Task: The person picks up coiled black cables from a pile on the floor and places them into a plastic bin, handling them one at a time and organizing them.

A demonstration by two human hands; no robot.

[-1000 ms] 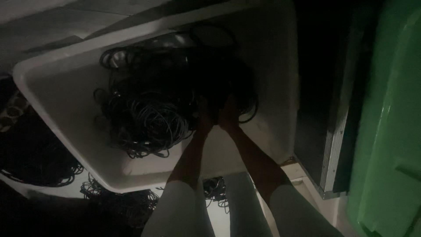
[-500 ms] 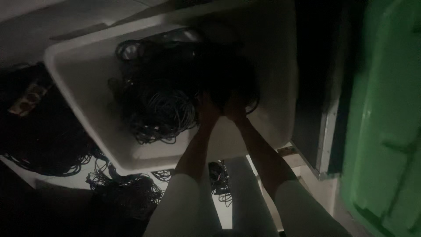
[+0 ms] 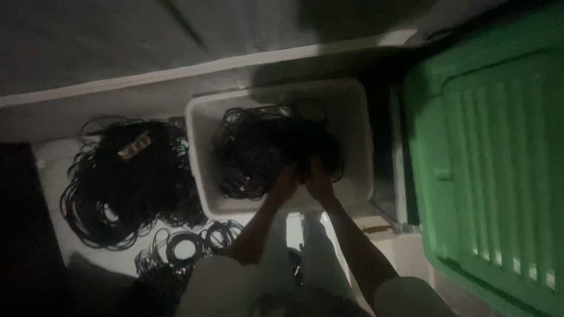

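A white plastic bin [image 3: 358,117] stands on the floor, holding a tangle of thin black rings or cable loops [image 3: 258,147]. Both my hands reach into it side by side. My left hand [image 3: 286,182] and my right hand [image 3: 317,179] press against the near edge of the black bundle, fingers curled into it. The scene is dim, so the exact grip is hard to make out. My pale sleeves show at the bottom.
A large heap of the same black loops [image 3: 123,188] lies on the floor left of the bin, with smaller coils [image 3: 188,243] nearer me. A green ribbed crate or lid [image 3: 493,152] fills the right side. A pale wall ledge [image 3: 176,73] runs behind.
The view has pulled back and up, so the bin looks smaller and the floor heap and green crate show more. My hands stay together in the bin on the black bundle.
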